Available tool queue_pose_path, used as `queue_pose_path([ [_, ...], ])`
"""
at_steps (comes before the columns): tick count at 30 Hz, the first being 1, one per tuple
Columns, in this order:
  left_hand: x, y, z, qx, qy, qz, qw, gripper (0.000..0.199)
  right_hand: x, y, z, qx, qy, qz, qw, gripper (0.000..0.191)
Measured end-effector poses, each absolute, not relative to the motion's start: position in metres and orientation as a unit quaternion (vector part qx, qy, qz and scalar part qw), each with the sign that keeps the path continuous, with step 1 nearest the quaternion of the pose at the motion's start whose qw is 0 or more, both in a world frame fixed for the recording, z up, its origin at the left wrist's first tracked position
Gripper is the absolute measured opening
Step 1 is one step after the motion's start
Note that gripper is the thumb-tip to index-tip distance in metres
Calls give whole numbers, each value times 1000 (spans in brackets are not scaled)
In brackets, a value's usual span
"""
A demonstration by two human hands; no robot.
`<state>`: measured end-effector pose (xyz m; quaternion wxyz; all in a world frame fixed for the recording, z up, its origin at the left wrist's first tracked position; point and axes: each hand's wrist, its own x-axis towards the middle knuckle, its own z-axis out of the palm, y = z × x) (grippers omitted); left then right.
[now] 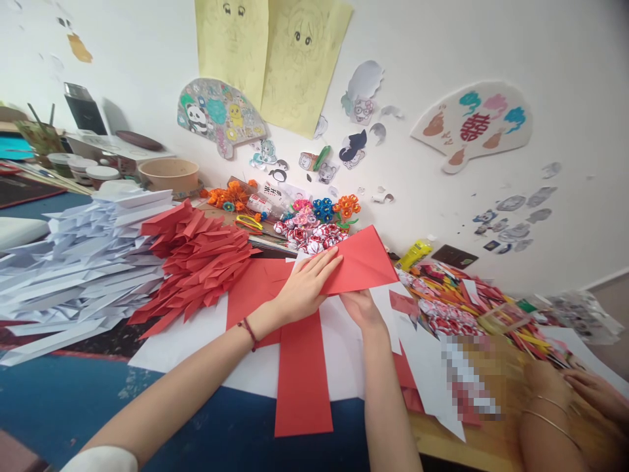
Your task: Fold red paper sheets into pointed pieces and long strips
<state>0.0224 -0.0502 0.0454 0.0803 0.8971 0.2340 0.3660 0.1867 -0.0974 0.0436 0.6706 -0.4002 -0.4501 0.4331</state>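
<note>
A red sheet of paper (pixel 366 259), with a crease across it, is held tilted above the work surface between my hands. My left hand (pixel 304 285) lies across its left end, fingers straight and close together over the paper, the thumb hidden. From below, my right hand (pixel 362 309) grips the lower edge, its fingertips hidden behind the sheet. Under my hands, a long red paper strip (pixel 303 380) points toward me, on top of another red sheet (pixel 246 295) and large white paper (pixel 344 357).
Left are piles of folded white strips (pixel 83 262) and folded red strips (pixel 201 255). Paper flowers (pixel 319 229) and yellow-handled scissors (pixel 249 223) lie behind. At right are colourful folded pieces (pixel 452 314) and another person's hands (pixel 545 383). A bowl (pixel 168 176) stands near the wall.
</note>
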Motion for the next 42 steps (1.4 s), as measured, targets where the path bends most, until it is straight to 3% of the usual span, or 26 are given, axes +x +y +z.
queue_pose_path([
  [6,20,-46,46,869,222,403,181,67,184,-94,45,-372,-474,473,642,63],
  [12,20,-36,50,755,212,505,360,47,182,-91,49,-343,-441,428,710,60],
  [17,12,-30,59,635,253,590,429,38,197,-92,46,-394,-389,364,749,55],
  [26,2,-20,61,496,307,508,633,44,215,-84,39,-456,-320,368,744,42],
  [33,0,-14,54,480,317,439,691,41,222,-83,34,-470,-309,358,745,46],
  [42,0,-9,60,464,281,465,700,49,220,-81,34,-442,-320,383,746,50],
])
